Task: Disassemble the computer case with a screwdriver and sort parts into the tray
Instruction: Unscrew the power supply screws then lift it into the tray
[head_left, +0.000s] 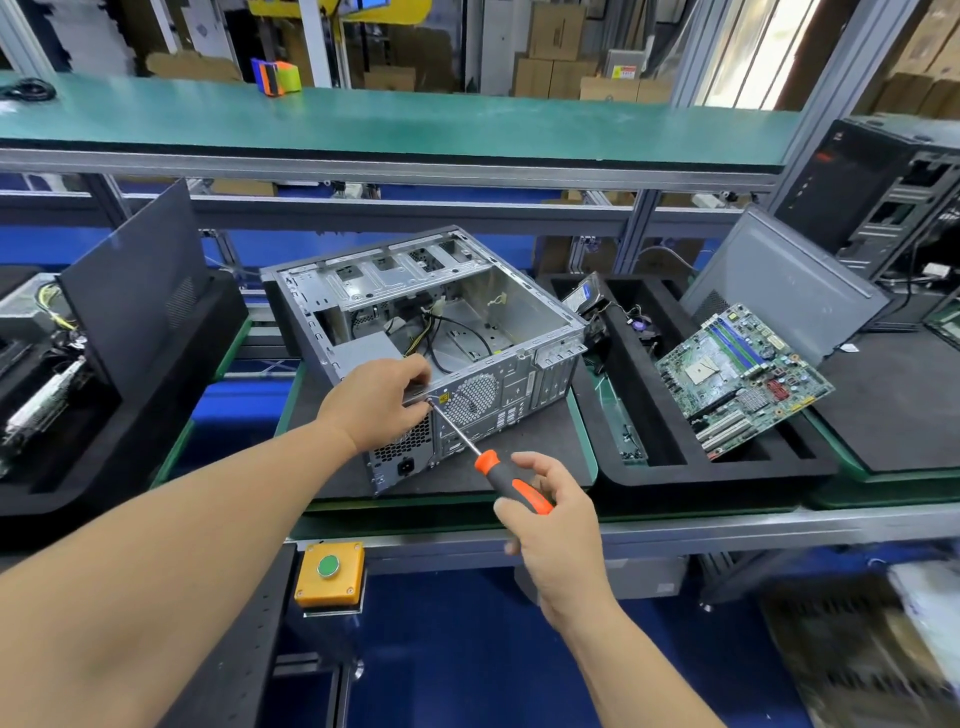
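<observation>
While the right hand (550, 525) holds the orange and black handle of the screwdriver (511, 486) with its fingers curled around it, the steel shaft runs up and to the left, and its tip sits on a screw at the rear panel of the computer case (431, 332). The left hand (376, 402) rests on the upper rear edge of the case, just beside the tip; its fingers bend over the edge and seem to pinch at the screw place, but whether they hold the screw itself I cannot tell.

The case lies on its side, open at the top, on a dark mat. Inside it the power supply (363, 356) and some loose cables are left. To the right of the case stands the black foam tray (727, 470), and the motherboard (743, 374) leans in it already.

I judge the step is unscrewing the power supply from the rear panel. The next move asks for steady pressure along the shaft, so the tip does not slip, and for catching the loosened screw.
</observation>
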